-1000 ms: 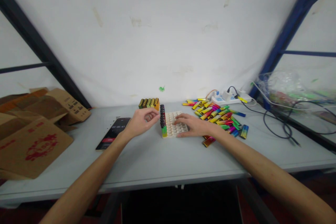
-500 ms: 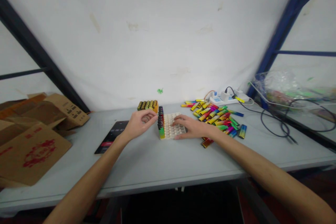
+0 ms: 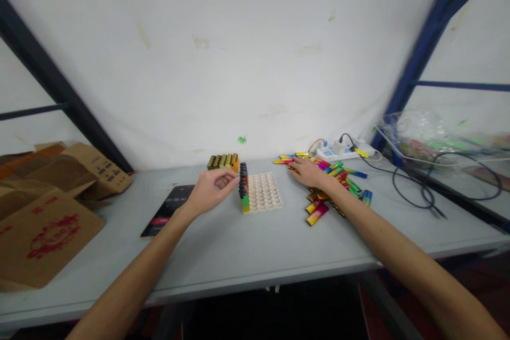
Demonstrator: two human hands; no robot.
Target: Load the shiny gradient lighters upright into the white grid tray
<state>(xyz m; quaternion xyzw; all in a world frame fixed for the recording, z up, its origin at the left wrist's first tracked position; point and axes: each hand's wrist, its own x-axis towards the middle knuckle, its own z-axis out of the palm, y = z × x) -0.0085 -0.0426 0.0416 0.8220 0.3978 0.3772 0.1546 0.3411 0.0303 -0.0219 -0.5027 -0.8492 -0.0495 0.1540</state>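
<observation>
A white tray [image 3: 265, 191] with a grid of round holes lies on the table. Along its left edge stands a row of shiny tubes [image 3: 244, 196] with dark tops. My left hand [image 3: 213, 188] is beside this row, its fingers curled and the thumb and index tips close together at the tubes; what may be between them is hidden. My right hand [image 3: 308, 171] is over the left side of a loose pile of shiny multicoloured tubes [image 3: 337, 170], its fingers stretched out and apart. Nothing shows in its grasp.
An orange block of upright tubes [image 3: 223, 161] stands behind the left hand. A phone with a timer [image 3: 169, 207] lies at left, near cardboard boxes [image 3: 56, 234]. A power strip [image 3: 342, 154], black cable [image 3: 418, 202] and clear plastic bag [image 3: 424, 127] are at right.
My right hand has moved from over the tray rightward and back to the pile of tubes, uncovering the tray's holes. My left hand has stayed by the row.
</observation>
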